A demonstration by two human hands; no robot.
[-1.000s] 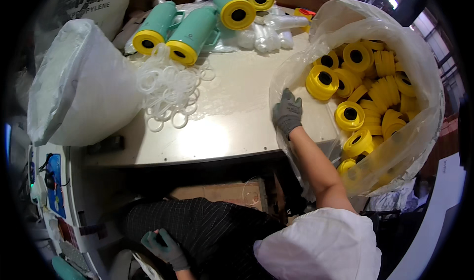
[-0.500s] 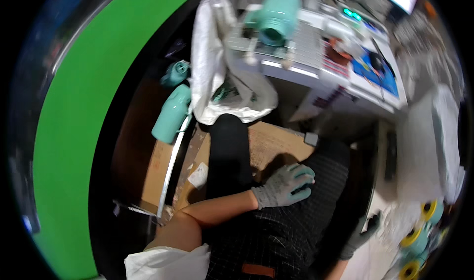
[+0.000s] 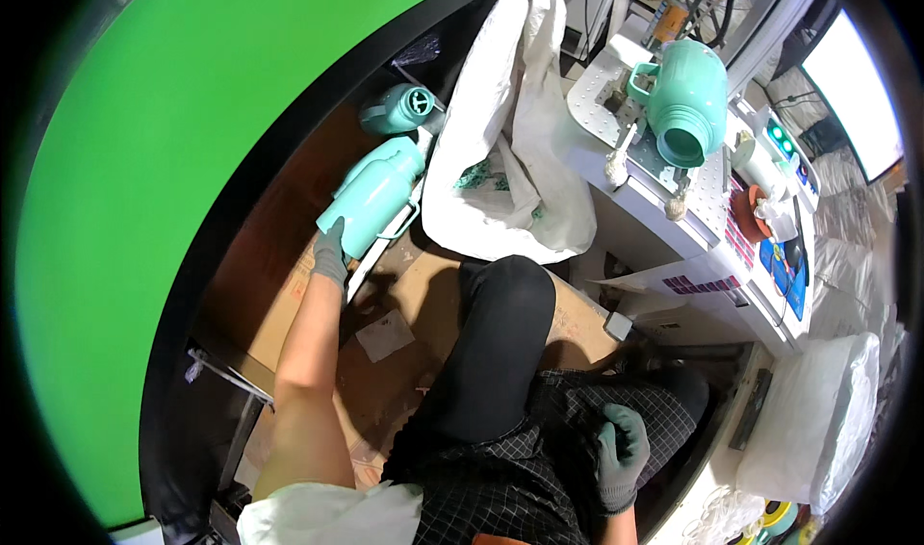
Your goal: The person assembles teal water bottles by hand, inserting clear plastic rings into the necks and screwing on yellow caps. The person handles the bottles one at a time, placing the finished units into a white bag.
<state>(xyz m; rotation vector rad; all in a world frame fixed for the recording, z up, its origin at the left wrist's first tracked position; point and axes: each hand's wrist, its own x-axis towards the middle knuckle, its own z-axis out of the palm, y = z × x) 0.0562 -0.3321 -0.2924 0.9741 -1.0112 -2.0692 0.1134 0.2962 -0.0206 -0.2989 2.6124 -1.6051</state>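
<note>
My left hand [image 3: 330, 254], in a grey glove, reaches out to a turquoise plastic thermos jug [image 3: 373, 203] on the left and grips its lower end. That jug lies tilted with its side handle toward the sack. Behind it lies another turquoise jug [image 3: 397, 109], its round opening toward me. My right hand [image 3: 622, 456], gloved in grey and green, rests above the checked apron on my lap, its fingers loosely bent, apart and holding nothing visible. A third jug [image 3: 689, 98] sits on the metal plate of the workbench, mouth toward me.
A white woven sack [image 3: 481, 122] with green scraps inside stands between the jugs and the workbench [image 3: 664, 232]. A brown pot [image 3: 749, 215] and a screen [image 3: 857, 93] are on the right. Cardboard [image 3: 438, 304] lies below; a green surface [image 3: 192, 131] curves along the left.
My left hand has gone from my lap out to the left and taken hold of the jug. My right hand has come from the far right onto my lap. The view has turned left.
</note>
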